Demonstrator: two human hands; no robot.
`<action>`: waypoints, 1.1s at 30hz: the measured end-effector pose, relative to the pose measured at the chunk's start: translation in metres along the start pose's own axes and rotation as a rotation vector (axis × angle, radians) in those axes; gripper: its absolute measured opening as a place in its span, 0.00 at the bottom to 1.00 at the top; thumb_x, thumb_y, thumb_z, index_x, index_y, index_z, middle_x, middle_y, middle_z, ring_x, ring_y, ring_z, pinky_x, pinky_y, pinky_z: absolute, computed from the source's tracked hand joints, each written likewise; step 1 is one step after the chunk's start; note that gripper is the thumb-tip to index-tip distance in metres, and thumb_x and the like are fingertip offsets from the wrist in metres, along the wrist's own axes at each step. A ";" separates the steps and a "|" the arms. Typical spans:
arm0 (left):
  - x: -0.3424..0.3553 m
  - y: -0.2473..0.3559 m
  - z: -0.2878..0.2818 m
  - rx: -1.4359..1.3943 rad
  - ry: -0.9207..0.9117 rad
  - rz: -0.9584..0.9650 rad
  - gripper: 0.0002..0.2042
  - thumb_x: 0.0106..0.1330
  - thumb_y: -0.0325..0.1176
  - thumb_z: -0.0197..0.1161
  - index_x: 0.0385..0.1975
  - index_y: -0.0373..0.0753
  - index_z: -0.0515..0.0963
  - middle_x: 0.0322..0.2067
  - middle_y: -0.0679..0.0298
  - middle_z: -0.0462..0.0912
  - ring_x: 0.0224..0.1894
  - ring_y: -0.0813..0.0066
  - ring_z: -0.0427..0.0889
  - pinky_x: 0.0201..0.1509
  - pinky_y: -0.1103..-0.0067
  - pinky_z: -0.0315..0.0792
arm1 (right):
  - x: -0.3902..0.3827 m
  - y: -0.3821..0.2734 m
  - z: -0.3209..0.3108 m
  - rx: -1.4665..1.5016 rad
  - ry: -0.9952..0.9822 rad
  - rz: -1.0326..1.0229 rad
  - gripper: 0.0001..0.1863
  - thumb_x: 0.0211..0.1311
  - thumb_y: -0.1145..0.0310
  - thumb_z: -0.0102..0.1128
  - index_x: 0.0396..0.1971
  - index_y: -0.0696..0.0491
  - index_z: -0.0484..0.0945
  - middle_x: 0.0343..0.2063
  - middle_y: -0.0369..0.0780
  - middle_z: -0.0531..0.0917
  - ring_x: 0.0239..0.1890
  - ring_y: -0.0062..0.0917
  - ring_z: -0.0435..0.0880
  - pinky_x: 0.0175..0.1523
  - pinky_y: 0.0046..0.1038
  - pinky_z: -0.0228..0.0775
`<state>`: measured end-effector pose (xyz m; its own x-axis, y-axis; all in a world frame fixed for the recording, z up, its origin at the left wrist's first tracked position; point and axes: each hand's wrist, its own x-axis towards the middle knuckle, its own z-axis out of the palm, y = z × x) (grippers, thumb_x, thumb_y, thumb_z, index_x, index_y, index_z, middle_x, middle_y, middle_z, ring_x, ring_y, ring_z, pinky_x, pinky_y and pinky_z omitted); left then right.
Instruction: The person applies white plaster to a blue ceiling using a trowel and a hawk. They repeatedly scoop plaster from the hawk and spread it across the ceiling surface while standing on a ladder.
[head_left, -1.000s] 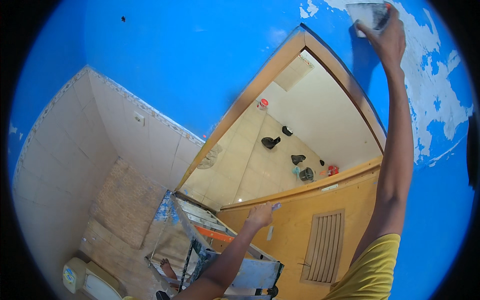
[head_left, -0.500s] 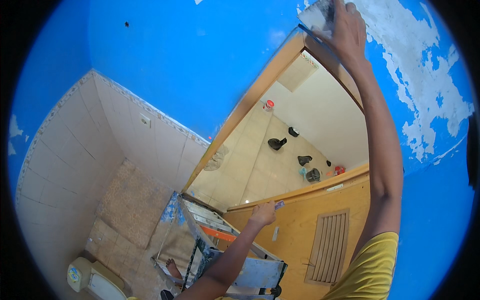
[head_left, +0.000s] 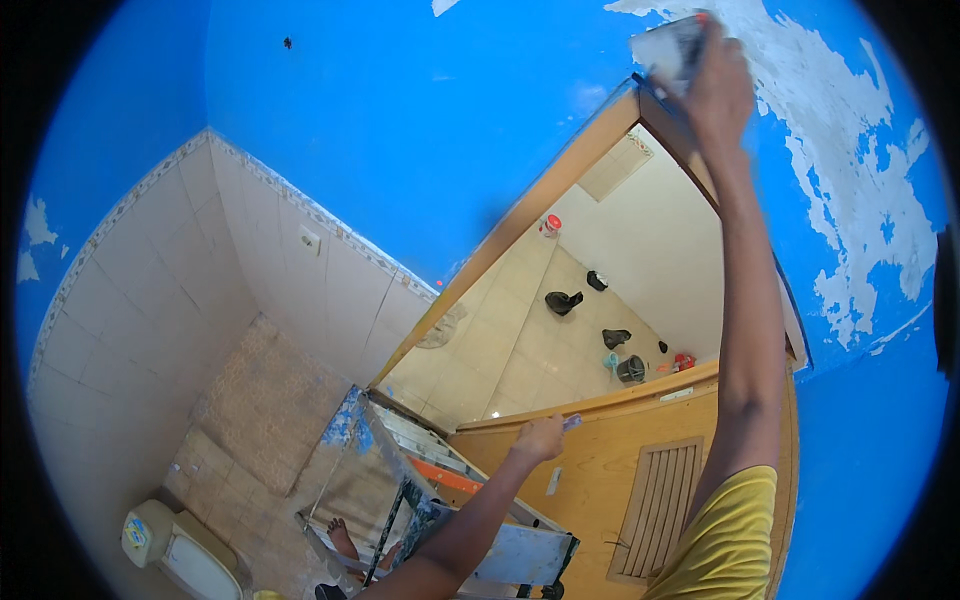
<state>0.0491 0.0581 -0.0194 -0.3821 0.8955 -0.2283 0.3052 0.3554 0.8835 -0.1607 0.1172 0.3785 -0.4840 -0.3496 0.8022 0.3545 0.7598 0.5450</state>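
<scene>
Up at the top corner of the door frame [head_left: 560, 172], my right hand [head_left: 722, 92] grips a flat, wide scraper [head_left: 664, 50]. Its blade is pale grey and smeared, and it lies close to the blue wall [head_left: 400, 110]; motion blurs both hand and tool. Bare pale patches [head_left: 838, 180] of peeled paint spread to the right of that hand. Lower down, in front of the wooden door [head_left: 590, 480], my left hand [head_left: 540, 438] is closed around a small purple handle [head_left: 572, 422]. What the rest of that purple thing looks like is hidden in my fist.
A paint-spattered stepladder [head_left: 520, 555] stands below me, with a bare foot [head_left: 340, 538] beside its rails. At lower left is a toilet [head_left: 200, 560]. Through the doorway, black bags [head_left: 563, 302], a dark bucket [head_left: 630, 369] and a red-lidded container [head_left: 551, 225] rest on the tiled floor.
The whole view has shifted, so the scene sits lower and further right. My right hand stays by the frame's top corner, with the scraper moved slightly leftward along the wall. My left hand keeps its grip.
</scene>
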 end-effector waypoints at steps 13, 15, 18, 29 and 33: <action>0.003 0.003 -0.005 -0.020 -0.037 -0.025 0.15 0.58 0.30 0.49 0.44 0.32 0.67 0.40 0.45 0.77 0.47 0.53 0.76 0.51 0.63 0.67 | 0.013 0.008 -0.005 0.024 -0.040 0.126 0.44 0.34 0.54 0.72 0.55 0.48 0.62 0.39 0.46 0.75 0.42 0.38 0.77 0.41 0.36 0.71; 0.002 0.001 -0.005 -0.026 -0.019 -0.029 0.15 0.58 0.31 0.49 0.45 0.33 0.67 0.41 0.46 0.77 0.47 0.54 0.76 0.52 0.63 0.66 | 0.016 0.004 -0.007 0.071 -0.020 0.168 0.43 0.37 0.54 0.71 0.56 0.48 0.61 0.40 0.45 0.75 0.43 0.38 0.77 0.43 0.36 0.70; 0.000 -0.005 -0.005 -0.045 0.062 -0.007 0.15 0.59 0.31 0.49 0.45 0.34 0.68 0.41 0.47 0.77 0.46 0.53 0.76 0.50 0.62 0.67 | 0.012 -0.043 -0.016 0.128 -0.047 0.140 0.42 0.34 0.66 0.71 0.54 0.48 0.61 0.40 0.46 0.72 0.41 0.41 0.73 0.46 0.37 0.66; -0.004 -0.002 -0.032 -0.213 0.331 -0.091 0.13 0.55 0.29 0.53 0.38 0.28 0.67 0.30 0.45 0.79 0.37 0.54 0.80 0.43 0.64 0.71 | -0.161 -0.078 -0.102 0.740 -0.272 0.438 0.26 0.59 0.61 0.58 0.51 0.61 0.64 0.45 0.44 0.72 0.48 0.26 0.71 0.52 0.27 0.63; -0.005 -0.002 -0.044 -0.315 0.543 -0.077 0.13 0.61 0.34 0.50 0.37 0.29 0.64 0.24 0.43 0.78 0.31 0.48 0.79 0.38 0.61 0.72 | -0.288 -0.084 -0.138 0.926 -0.179 1.193 0.26 0.62 0.55 0.51 0.50 0.60 0.62 0.43 0.42 0.70 0.45 0.25 0.69 0.48 0.28 0.64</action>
<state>0.0117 0.0414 -0.0024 -0.8059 0.5779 -0.1289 0.0192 0.2431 0.9698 0.0592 0.0784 0.1349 -0.3981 0.7162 0.5732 0.0187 0.6310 -0.7755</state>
